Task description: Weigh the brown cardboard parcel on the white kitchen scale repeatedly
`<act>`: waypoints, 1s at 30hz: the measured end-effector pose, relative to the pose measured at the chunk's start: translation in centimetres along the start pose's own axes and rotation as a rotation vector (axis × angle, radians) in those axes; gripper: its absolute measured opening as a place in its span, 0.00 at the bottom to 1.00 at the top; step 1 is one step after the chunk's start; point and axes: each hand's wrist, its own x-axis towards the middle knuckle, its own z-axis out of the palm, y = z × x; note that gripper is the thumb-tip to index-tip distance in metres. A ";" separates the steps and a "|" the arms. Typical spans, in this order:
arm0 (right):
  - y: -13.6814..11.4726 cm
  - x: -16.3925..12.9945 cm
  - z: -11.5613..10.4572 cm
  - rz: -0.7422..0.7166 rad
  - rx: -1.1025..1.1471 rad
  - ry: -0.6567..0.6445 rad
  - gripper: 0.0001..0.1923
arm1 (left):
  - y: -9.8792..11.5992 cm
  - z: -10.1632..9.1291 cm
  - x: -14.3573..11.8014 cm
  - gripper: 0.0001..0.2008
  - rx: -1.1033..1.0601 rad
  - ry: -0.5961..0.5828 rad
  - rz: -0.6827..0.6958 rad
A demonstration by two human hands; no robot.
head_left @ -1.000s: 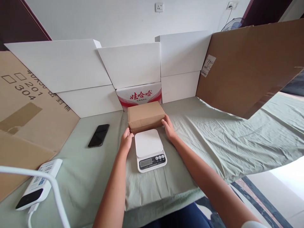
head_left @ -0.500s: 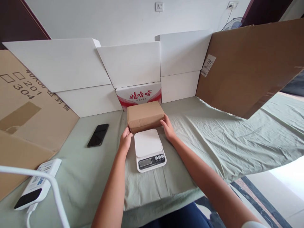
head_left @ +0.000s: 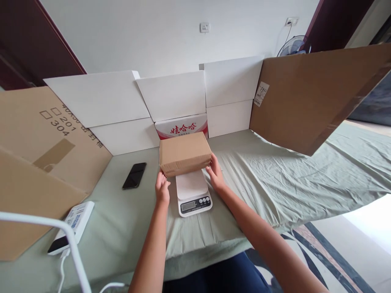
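A closed brown cardboard box [head_left: 185, 152] is held between my two hands, raised over the back of a white kitchen scale [head_left: 192, 186]. My left hand [head_left: 162, 188] grips its lower left corner, fingers partly tucked beneath. At the lower right corner my right hand [head_left: 215, 173] holds it, thumb on the front side and fingers along the end. The box hides the rear part of the scale's platform. Facing me are the scale's small grey display and its round buttons; I cannot read any figure on the display.
A black phone [head_left: 134, 176] lies left on the green cloth [head_left: 244, 179]. Farther left are a white power bank [head_left: 71, 228] with a cable and a curved white tube [head_left: 69, 232]. White boxes [head_left: 180, 95] stand behind; large cardboard panels [head_left: 305, 97] flank both sides.
The cardboard box has come up and toward me, from behind the scale to over its rear part. Both hands moved with it. The camera view has tilted and shifted slightly.
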 end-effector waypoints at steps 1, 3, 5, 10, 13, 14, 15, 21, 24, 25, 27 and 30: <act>-0.4 -0.7 -0.1 0.001 -0.001 0.007 0.40 | 0.0 -0.1 -0.7 0.40 -0.003 -0.006 0.002; -1.1 -2.1 -0.3 0.005 0.002 0.018 0.38 | -0.1 -0.4 -2.3 0.41 -0.022 -0.015 -0.007; -1.8 -3.4 -0.6 0.007 -0.002 0.028 0.35 | -0.1 -0.6 -3.7 0.42 -0.047 -0.012 -0.032; -3.3 -5.9 -0.9 0.030 -0.011 0.050 0.31 | 0.6 -1.2 -6.9 0.40 -0.070 -0.016 -0.043; -3.7 -6.5 -0.9 0.062 -0.018 0.068 0.31 | 1.1 -1.4 -7.9 0.38 -0.074 -0.033 -0.045; -3.8 -6.6 -0.9 0.068 -0.022 0.071 0.31 | 1.2 -1.4 -8.1 0.38 -0.076 -0.037 -0.048; -3.8 -6.7 -0.9 0.072 -0.024 0.074 0.30 | 1.3 -1.4 -8.2 0.38 -0.076 -0.037 -0.053; -3.8 -6.8 -0.9 0.069 -0.031 0.096 0.27 | 1.5 -1.3 -8.1 0.39 -0.062 -0.025 -0.069; -3.7 -6.8 -0.9 0.069 -0.051 0.104 0.27 | 1.7 -1.3 -8.1 0.39 -0.070 -0.045 -0.032; -3.7 -6.8 -0.9 0.069 -0.058 0.104 0.27 | 1.9 -1.2 -8.2 0.39 -0.073 -0.051 -0.020; -3.7 -6.7 -0.9 0.070 -0.068 0.107 0.27 | 2.1 -1.2 -8.2 0.39 -0.078 -0.051 -0.018; -3.7 -6.7 -1.0 0.071 -0.058 0.114 0.27 | 2.3 -1.1 -8.3 0.39 -0.084 -0.038 -0.032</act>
